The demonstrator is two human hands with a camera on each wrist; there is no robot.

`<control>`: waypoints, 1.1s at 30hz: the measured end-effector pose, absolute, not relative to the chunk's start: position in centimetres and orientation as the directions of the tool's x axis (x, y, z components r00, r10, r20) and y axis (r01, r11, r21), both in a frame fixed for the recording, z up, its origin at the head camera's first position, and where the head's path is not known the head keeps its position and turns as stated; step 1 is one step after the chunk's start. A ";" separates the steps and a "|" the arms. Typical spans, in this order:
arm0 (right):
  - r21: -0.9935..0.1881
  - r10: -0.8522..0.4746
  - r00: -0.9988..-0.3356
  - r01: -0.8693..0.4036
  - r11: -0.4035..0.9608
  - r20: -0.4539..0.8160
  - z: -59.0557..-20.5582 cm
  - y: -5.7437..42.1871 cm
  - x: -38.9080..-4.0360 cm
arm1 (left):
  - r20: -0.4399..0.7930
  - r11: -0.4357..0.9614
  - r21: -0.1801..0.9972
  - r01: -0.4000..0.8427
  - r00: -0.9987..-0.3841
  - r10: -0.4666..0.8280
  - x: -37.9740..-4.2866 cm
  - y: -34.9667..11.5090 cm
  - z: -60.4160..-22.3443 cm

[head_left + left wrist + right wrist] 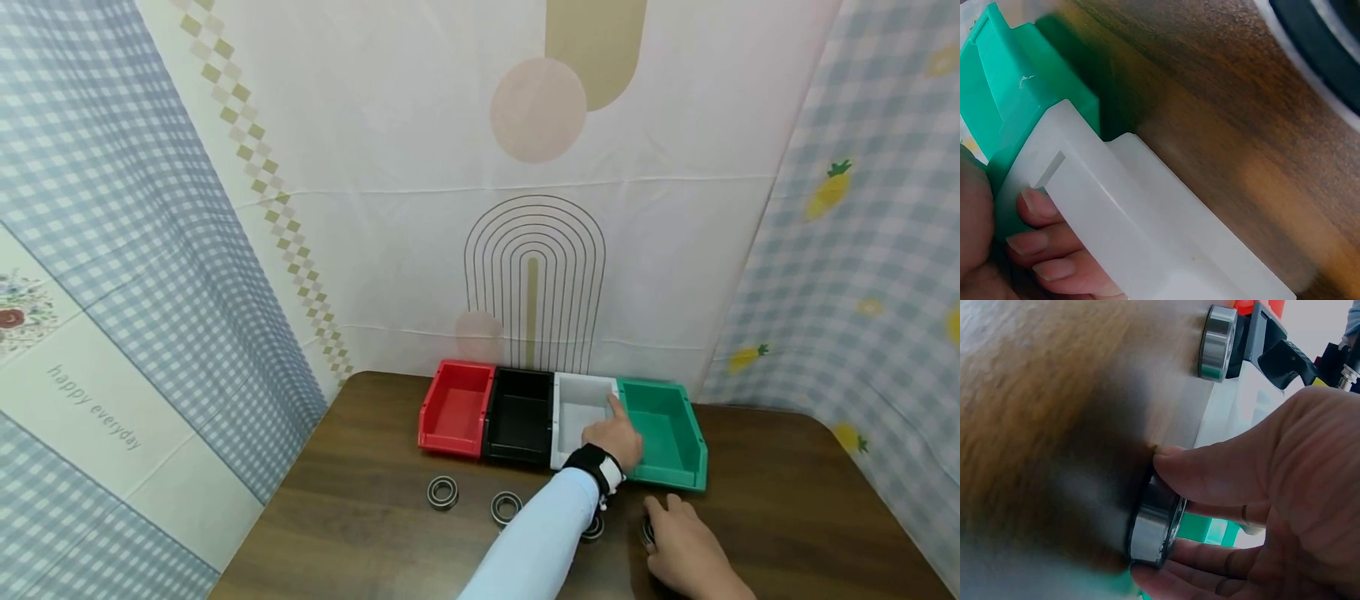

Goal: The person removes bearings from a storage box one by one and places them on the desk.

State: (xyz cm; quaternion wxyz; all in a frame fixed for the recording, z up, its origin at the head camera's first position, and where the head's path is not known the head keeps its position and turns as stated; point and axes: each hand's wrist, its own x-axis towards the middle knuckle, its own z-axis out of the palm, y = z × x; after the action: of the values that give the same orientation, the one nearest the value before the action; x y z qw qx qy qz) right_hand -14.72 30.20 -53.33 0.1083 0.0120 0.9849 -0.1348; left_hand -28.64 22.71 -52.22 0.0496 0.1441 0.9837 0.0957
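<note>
My left hand (617, 440) is at the divide between a white bin (577, 412) and a green bin (667, 442). Its index finger stretches forward along their shared side. In the left wrist view the other fingers (1063, 244) curl against the white bin's side, with part of them hidden behind it. My right hand (686, 546) pinches a metal ball bearing (1155, 525) between thumb and fingers, down at the tabletop. Another bearing (592, 527) sits partly hidden beside my left sleeve. Further left lie two more, one bearing (497, 504) next to the sleeve and one bearing (433, 493) apart.
A red bin (457, 408) and a black bin (521, 417) continue the row to the left of the white one. The wooden table (360, 500) ends against a hanging cloth (390, 267) at the back. Checked cloths hang at both sides.
</note>
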 end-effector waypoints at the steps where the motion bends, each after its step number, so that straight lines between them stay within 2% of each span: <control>1: -0.263 -0.005 -0.975 0.056 0.963 -0.224 -53.3 30.2 -14.8 | -0.072 0.940 0.203 0.274 -0.953 0.294 -28.6 22.7 -52.2; 16: -0.272 -0.005 -0.973 0.059 0.961 -0.230 -53.1 29.9 -14.4 | -0.035 0.937 0.198 0.287 -0.953 0.299 -28.3 22.7 -52.4; 33: -0.270 0.005 -0.972 0.070 0.960 -0.234 -53.4 30.1 -14.7 | -0.066 0.931 0.225 0.287 -0.949 0.308 -28.6 22.7 -52.4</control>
State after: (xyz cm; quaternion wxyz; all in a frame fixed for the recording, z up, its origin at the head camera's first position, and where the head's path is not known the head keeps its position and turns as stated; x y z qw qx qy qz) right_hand -14.68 30.07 -53.36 0.1161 0.0192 0.9832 -0.1394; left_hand -28.61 22.74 -52.40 0.0503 0.1517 0.9814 0.1067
